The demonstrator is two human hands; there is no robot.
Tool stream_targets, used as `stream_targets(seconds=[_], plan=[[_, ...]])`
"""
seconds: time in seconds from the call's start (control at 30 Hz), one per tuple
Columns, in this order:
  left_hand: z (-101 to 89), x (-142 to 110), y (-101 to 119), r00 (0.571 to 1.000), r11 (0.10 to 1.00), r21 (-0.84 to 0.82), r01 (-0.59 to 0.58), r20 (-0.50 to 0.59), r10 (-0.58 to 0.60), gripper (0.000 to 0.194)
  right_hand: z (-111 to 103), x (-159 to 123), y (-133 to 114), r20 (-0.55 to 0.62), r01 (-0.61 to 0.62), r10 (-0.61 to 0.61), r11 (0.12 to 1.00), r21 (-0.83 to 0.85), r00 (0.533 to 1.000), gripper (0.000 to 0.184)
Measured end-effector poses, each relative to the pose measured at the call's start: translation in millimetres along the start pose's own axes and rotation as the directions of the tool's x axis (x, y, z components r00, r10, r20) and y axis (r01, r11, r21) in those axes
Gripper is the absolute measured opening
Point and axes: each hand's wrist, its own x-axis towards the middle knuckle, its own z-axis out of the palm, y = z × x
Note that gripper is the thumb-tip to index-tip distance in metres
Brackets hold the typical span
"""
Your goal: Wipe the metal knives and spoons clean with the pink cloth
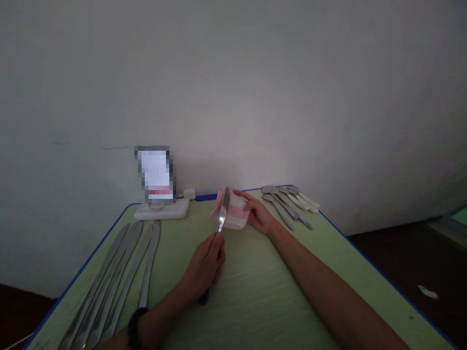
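My left hand point(207, 260) is wrapped round the handle of a table knife point(224, 211), whose shiny blade points up and away from me. Behind the blade, my right hand point(258, 213) grips a folded pink and white cloth point(236, 215). The blade lies in front of the cloth's left part; whether they touch I cannot tell. Both hands are above the middle of the green table point(262, 291). A dark handle end shows below my left hand.
Several table knives point(120, 272) lie side by side on the left. Spoons point(282, 206) and white-handled cutlery point(302, 199) lie at the back right. A blurred screen point(156, 175) stands by a white power strip point(164, 210) with a plug point(189, 194). Behind rises a wall point(233, 97).
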Motion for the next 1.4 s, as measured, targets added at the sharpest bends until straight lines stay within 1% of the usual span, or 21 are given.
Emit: stream_targets(seconds=[0.1, 0.17, 0.23, 0.33, 0.43, 0.57, 0.67, 0.73, 0.83, 0.9, 1.03, 1.13, 1.23, 1.3, 1.33, 1.4], plan=[[-0.4, 1, -1, 1.000, 1.000, 0.028, -0.007, 0.016, 0.006, 0.043, 2, -2, -3, 0.076, -0.068, 0.061, 0.993, 0.096, 0.995, 0.036], [-0.1, 2, 0, 1.000, 0.999, 0.049, 0.001, 0.011, -0.001, 0.043, 3, -1, -2, 0.094, -0.109, 0.094, 0.977, 0.181, 0.991, 0.037], [0.5, 1, 2, 1.000, 0.997, 0.069, 0.017, 0.009, -0.018, 0.043, 3, 0, 1, 0.091, -0.117, 0.098, 0.965, 0.234, 0.991, 0.034], [0.8, 1, 4, 0.999, 0.995, 0.095, 0.015, 0.027, -0.017, 0.043, 6, 1, 7, 0.096, -0.090, 0.071, 0.972, 0.216, 0.993, 0.023], [0.6, 2, 3, 0.999, 0.992, 0.122, 0.011, 0.037, -0.015, 0.042, 8, -1, 12, 0.155, -0.089, 0.063, 0.982, 0.168, 0.986, 0.026], [0.1, 4, 0, 0.998, 0.990, 0.143, 0.017, 0.064, -0.026, 0.038, 8, -4, 13, 0.218, -0.164, 0.128, 0.974, 0.155, 0.968, 0.031], [0.1, 5, -1, 0.997, 0.987, 0.162, 0.014, 0.078, -0.027, 0.033, 7, -4, 13, 0.218, -0.226, 0.193, 0.964, 0.139, 0.957, 0.031], [0.2, 5, -2, 0.996, 0.986, 0.167, 0.026, 0.081, -0.040, 0.032, 7, -4, 14, 0.208, -0.237, 0.205, 0.961, 0.141, 0.956, 0.028], [-0.1, 6, -1, 0.994, 0.988, 0.149, 0.029, 0.096, -0.043, 0.032, 7, -1, 17, 0.172, -0.204, 0.177, 0.966, 0.158, 0.969, 0.024], [-0.8, 6, -1, 0.993, 0.989, 0.144, 0.022, 0.113, -0.039, 0.033, 6, 1, 20, 0.128, -0.164, 0.143, 0.971, 0.176, 0.981, 0.023], [-2.4, 8, -3, 0.986, 0.991, 0.132, 0.037, 0.158, -0.058, 0.040, 3, 8, 21, 0.010, -0.052, 0.051, 0.969, 0.243, 0.999, 0.023], [-3.0, 7, -4, 0.983, 0.990, 0.144, 0.001, 0.181, -0.027, 0.041, 2, 12, 16, -0.043, 0.029, -0.017, 0.956, 0.293, 0.999, 0.023], [-3.0, 6, -3, 0.986, 0.983, 0.180, -0.045, 0.167, 0.015, 0.042, 3, 13, 9, -0.036, 0.060, -0.050, 0.939, 0.339, 0.998, 0.025], [-3.0, 5, -2, 0.989, 0.978, 0.204, -0.044, 0.146, 0.014, 0.044, 5, 13, 7, -0.028, 0.058, -0.051, 0.930, 0.362, 0.998, 0.023], [-2.9, 5, -1, 0.991, 0.976, 0.216, -0.034, 0.134, 0.004, 0.044, 5, 12, 6, -0.014, 0.040, -0.037, 0.931, 0.363, 0.999, 0.021], [-2.7, 6, 0, 0.994, 0.973, 0.232, -0.009, 0.112, -0.017, 0.045, 4, 10, 7, 0.037, -0.034, 0.023, 0.939, 0.342, 0.999, 0.019]])
